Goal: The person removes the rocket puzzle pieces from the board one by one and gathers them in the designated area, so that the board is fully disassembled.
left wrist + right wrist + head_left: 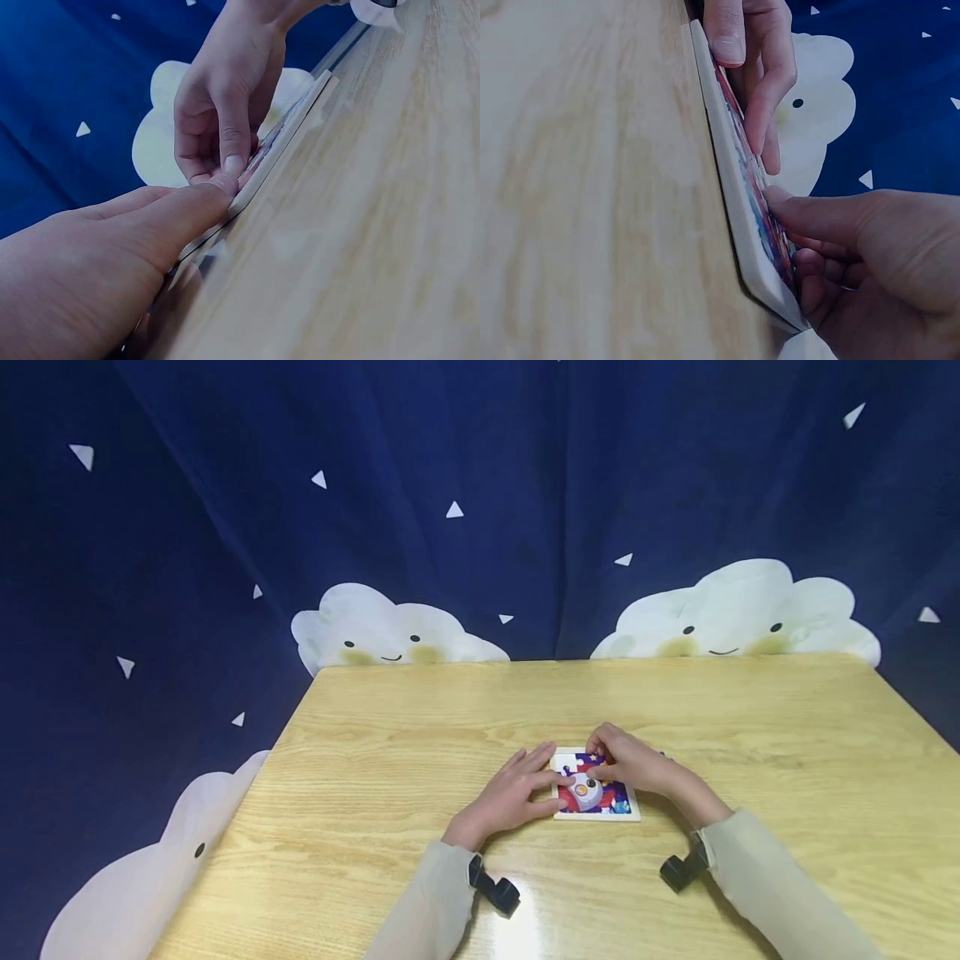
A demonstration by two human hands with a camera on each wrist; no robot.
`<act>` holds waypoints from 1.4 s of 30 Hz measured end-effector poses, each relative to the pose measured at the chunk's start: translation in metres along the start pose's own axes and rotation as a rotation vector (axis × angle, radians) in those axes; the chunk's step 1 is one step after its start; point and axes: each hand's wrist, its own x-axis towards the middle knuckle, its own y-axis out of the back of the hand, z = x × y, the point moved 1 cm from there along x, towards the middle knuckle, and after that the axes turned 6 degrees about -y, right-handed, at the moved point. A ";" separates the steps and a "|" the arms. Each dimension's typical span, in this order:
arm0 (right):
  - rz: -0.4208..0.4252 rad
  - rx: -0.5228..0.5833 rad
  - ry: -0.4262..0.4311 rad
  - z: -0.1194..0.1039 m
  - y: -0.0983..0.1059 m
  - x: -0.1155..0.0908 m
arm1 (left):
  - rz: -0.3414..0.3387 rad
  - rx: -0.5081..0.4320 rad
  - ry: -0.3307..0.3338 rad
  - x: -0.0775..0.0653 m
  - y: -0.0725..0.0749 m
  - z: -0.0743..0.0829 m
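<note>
Pale sleeves (431, 893) lead to a picture puzzle (589, 798) that looks nearly full

Flat on the wooden table (360, 760), between both hands, the puzzle sits in its white frame (600, 817) with most of its picture filled. One white patch (564, 762) shows at the upper left, so perhaps a piece or so is left to fit, though fingers hide part of the picture. The left hand (510, 792) has its fingers spread, some touching the picture. The right hand (639, 765) sets its thumb on the picture, other fingers curled; whether they pinch a piece, I cannot tell. Just beyond it peeks a small dark thing (663, 754), too hidden to identify. Farther back hangs a navy curtain (450, 443).
</note>
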 end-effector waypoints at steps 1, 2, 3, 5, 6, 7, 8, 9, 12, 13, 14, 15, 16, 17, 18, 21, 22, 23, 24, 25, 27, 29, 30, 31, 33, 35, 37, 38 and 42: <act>0.001 0.003 0.004 0.000 -0.001 0.000 | 0.001 -0.003 -0.002 0.000 -0.001 0.000; 0.003 0.006 0.007 0.000 -0.001 -0.001 | 0.004 -0.004 -0.005 0.000 -0.001 0.000; 0.010 0.007 0.010 0.001 -0.002 -0.001 | 0.006 -0.003 -0.007 0.000 -0.002 -0.001; 0.021 0.002 0.016 0.001 -0.003 -0.002 | 0.006 -0.003 -0.006 -0.001 -0.001 0.000; 0.027 0.001 0.018 0.001 -0.004 -0.002 | 0.005 -0.001 -0.004 -0.001 -0.001 0.000; 0.030 0.002 0.019 0.001 -0.004 -0.002 | 0.003 0.002 -0.001 -0.001 -0.001 0.000; 0.033 -0.001 0.020 0.002 -0.005 -0.002 | 0.002 0.003 0.002 -0.001 -0.001 0.000; 0.039 -0.003 0.021 0.002 -0.005 -0.001 | 0.001 0.006 0.005 -0.001 -0.001 0.000; 0.065 -0.016 0.040 0.001 -0.007 -0.002 | 0.002 0.006 0.005 -0.002 -0.001 0.000; 0.080 -0.023 0.049 0.000 -0.007 -0.003 | 0.004 0.004 0.004 -0.002 -0.001 0.000; 0.098 -0.033 0.061 0.000 -0.008 -0.003 | 0.008 0.002 0.003 -0.002 -0.001 0.000; 0.117 -0.041 0.071 0.000 -0.009 -0.004 | 0.010 0.000 0.001 -0.002 -0.001 0.000; 0.134 -0.049 0.081 0.000 -0.011 -0.005 | 0.013 -0.003 0.000 -0.003 -0.001 0.000; 0.153 -0.054 0.092 0.000 -0.012 -0.006 | 0.016 -0.002 0.000 -0.003 -0.001 0.000; 0.167 -0.060 0.102 0.001 -0.013 -0.007 | 0.016 -0.006 0.001 -0.002 -0.002 0.000; 0.203 -0.065 0.118 0.002 -0.017 -0.009 | 0.018 -0.009 0.002 -0.003 -0.001 0.000; 0.214 -0.064 0.120 0.003 -0.018 -0.010 | 0.019 -0.007 0.001 -0.002 -0.001 0.000; 0.225 -0.063 0.121 0.003 -0.019 -0.011 | 0.018 -0.005 0.001 -0.002 -0.002 0.000; 0.233 -0.063 0.118 0.004 -0.020 -0.012 | 0.017 -0.006 0.001 -0.002 -0.002 0.000; 0.242 -0.059 0.117 0.005 -0.021 -0.013 | 0.016 -0.005 0.001 -0.003 -0.002 0.000; 0.263 -0.049 0.118 0.006 -0.022 -0.015 | 0.014 0.001 0.002 -0.002 -0.002 0.000; 0.282 -0.044 0.127 0.007 -0.024 -0.017 | 0.012 0.002 0.003 -0.002 -0.002 0.000; 0.292 -0.040 0.136 0.007 -0.025 -0.018 | 0.012 0.000 0.004 -0.002 -0.002 0.000; 0.304 -0.039 0.149 0.008 -0.026 -0.019 | 0.012 0.000 0.004 -0.002 -0.002 0.000; 0.332 -0.039 0.178 0.008 -0.027 -0.020 | 0.010 -0.003 0.005 -0.002 -0.002 0.000; 0.353 -0.024 0.201 0.008 -0.027 -0.021 | 0.008 -0.006 0.006 -0.002 -0.002 0.001; 0.371 -0.002 0.223 0.009 -0.027 -0.020 | 0.006 -0.004 0.007 -0.002 -0.001 0.001; 0.375 0.012 0.229 0.009 -0.028 -0.020 | 0.006 -0.004 0.007 -0.002 -0.001 0.001; 0.384 0.063 0.223 0.010 -0.028 -0.018 | 0.008 -0.001 0.004 -0.002 0.000 0.002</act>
